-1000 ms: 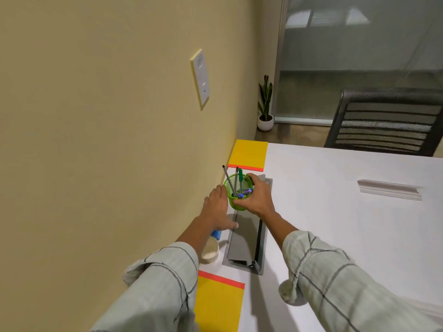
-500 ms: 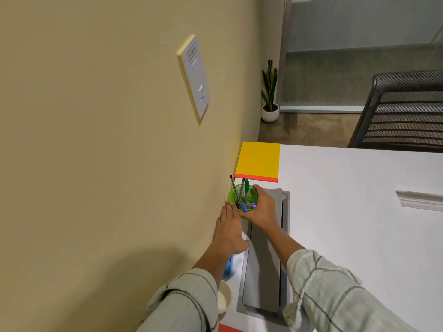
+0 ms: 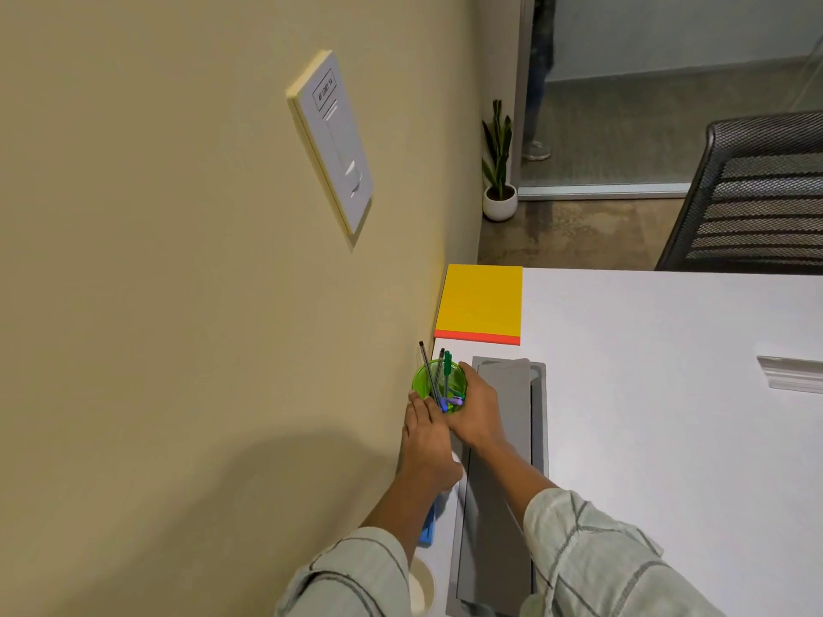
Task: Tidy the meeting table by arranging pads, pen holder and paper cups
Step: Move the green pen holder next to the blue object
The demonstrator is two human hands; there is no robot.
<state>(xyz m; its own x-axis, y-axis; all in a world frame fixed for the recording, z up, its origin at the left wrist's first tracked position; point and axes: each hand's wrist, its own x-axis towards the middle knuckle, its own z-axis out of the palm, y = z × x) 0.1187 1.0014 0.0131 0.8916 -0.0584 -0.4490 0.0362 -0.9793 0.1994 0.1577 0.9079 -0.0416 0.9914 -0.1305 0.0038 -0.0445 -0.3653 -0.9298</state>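
The right hand (image 3: 478, 405) has its fingers (image 3: 465, 371) curled round the far and right side of the green pen holder (image 3: 438, 385), gripping it. That wrap-around hold looks meant to keep the tall pens (image 3: 429, 371) from tipping while the cup is seated against the wall (image 3: 222, 305). The left hand (image 3: 427, 443) lies flat, fingers straight, its tips touching the holder's near side at about 7 o'clock of the cup; it seems to act as a stop or guide, not a grip.

The pen holder stands upright on the desk (image 3: 668, 438) at the wall edge, just at 9 o'clock of the grey cable hatch (image 3: 503, 460). At 12 o'clock of the holder lies a yellow pad (image 3: 481, 300) with a red edge, squared into the corner, likely already in its tidy place. At 6 o'clock, under the left forearm, a blue object (image 3: 428, 529) shows partly; what it is I cannot tell. Nearer still, a paper cup (image 3: 421, 590) peeks out by the sleeve, probably awaiting arrangement.
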